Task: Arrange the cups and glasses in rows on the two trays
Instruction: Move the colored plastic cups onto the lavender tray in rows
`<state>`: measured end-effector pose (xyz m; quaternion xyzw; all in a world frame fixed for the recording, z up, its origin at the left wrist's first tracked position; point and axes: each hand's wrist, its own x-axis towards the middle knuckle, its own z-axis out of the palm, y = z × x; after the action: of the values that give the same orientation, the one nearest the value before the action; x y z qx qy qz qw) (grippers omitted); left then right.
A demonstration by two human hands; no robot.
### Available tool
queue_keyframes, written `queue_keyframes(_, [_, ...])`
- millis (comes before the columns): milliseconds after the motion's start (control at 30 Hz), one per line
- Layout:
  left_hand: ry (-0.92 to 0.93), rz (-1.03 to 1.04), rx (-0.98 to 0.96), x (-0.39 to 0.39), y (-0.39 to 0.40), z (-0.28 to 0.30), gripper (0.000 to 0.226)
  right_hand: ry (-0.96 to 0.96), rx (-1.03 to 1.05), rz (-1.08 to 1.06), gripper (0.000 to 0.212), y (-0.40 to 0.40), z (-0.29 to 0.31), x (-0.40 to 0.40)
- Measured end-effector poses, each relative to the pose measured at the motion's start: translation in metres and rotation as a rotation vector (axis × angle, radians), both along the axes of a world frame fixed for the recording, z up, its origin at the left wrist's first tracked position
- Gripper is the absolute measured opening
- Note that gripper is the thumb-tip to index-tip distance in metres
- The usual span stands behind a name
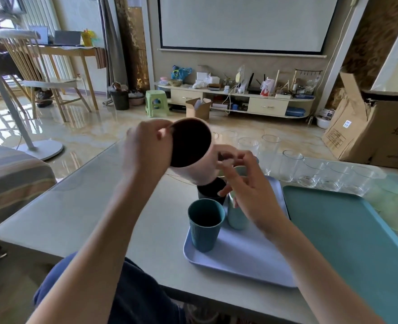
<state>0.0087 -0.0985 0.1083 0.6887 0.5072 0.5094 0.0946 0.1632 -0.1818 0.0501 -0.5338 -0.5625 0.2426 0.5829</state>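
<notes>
The left hand [146,148] grasps a pink cup [193,155] by its rim, tilted in the air above the lavender tray [240,258]. The right hand [249,190] hovers with fingers spread loosely beside it. At the tray's 9 o'clock stands a dark teal cup [205,228]; clear glasses [310,174] line the surface at 1 o'clock, behind the teal tray [345,230].

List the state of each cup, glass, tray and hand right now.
pink cup: held tilted in the air
dark teal cup: upright on lavender tray
light blue cup: upright on the tray
teal tray: bare
glasses: upright on table
left hand: gripping pink cup
right hand: fingers spread
</notes>
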Motion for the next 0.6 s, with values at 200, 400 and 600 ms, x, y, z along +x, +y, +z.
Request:
queue_keyframes(200, [0.157, -0.238, -0.095, 0.051, -0.019, -0.004, 0.02, -0.024, 0.069, -0.071, 0.023, -0.034, -0.007, 0.053])
queue_keyframes(400, [0.346, -0.413, -0.517, 0.065, 0.009, -0.012, 0.027, 0.073, -0.084, -0.026, 0.063, -0.071, -0.037, 0.094])
queue_keyframes(600, [0.867, -0.171, -0.593, 0.067, 0.033, -0.058, 0.027, 0.235, -0.282, 0.02, 0.085, -0.068, -0.101, 0.101])
